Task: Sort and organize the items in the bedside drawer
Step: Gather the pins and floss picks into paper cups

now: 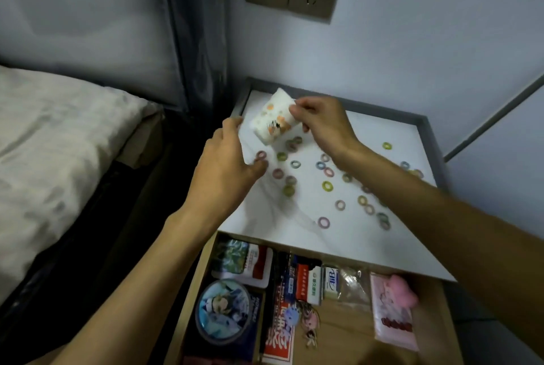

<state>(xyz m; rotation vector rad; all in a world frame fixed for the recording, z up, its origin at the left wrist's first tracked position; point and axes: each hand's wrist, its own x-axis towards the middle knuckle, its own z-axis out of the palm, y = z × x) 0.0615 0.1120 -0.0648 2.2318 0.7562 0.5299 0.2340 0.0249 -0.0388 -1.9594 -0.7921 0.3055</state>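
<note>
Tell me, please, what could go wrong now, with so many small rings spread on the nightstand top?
1. The small rings lie loose on the nightstand top, whose front edge shows no rim; a forearm sweep may knock some into the open drawer.
2. The right hand pinches the tilted white box by one corner; it may slip.
3. The left hand hovers by the left edge; rings nudged there may fall into the dark gap beside the bed.

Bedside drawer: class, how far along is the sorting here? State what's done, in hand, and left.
Done: the drawer is open and small coloured rings lie scattered on the white tabletop. In hand: the right hand pinches a patterned box, tilted above the rings; the left hand is open beside them. Left: rings ungrouped; the drawer's packets, round badge and keychains look unsorted.
</note>
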